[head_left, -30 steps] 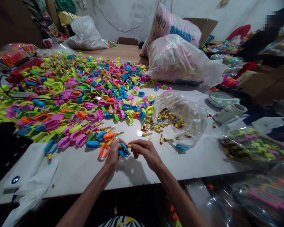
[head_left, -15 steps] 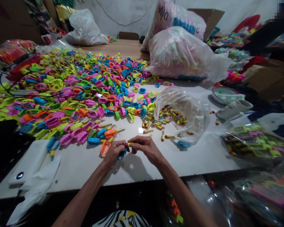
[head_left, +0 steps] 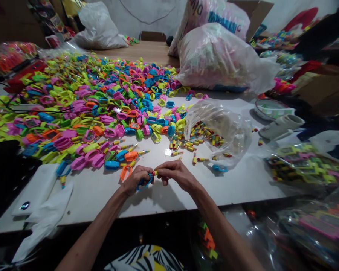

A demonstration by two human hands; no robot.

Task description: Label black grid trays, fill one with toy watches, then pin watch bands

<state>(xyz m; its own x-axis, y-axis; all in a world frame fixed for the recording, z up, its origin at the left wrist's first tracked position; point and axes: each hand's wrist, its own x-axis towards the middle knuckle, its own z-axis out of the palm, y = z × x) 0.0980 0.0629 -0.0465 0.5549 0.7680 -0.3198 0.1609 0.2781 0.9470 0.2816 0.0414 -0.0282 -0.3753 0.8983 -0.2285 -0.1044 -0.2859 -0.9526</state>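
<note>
My left hand (head_left: 140,177) is closed on a blue plastic toy watch (head_left: 144,184), whose strap loop shows below the fingers. Between thumb and fingertips, my right hand (head_left: 172,172) pinches a small yellow and red tube (head_left: 154,173). The tube's red end meets the watch at the left fingertips; whether it is inserted cannot be seen. Just left of my left hand stands an orange toy watch (head_left: 125,173). Beyond the hands, several yellow-red tubes (head_left: 194,158) spill from a clear plastic bag (head_left: 228,120).
A large heap of colourful toy watches (head_left: 101,98) covers the table's left and middle. A white power bank (head_left: 35,192) and crumpled white plastic (head_left: 49,210) lie at the left front. A big filled bag (head_left: 214,60) stands behind; a bowl (head_left: 271,109) sits right.
The view has shifted slightly. Both hands remain together at the same spot, with the blue watch loop turned a little and showing more to the left.
</note>
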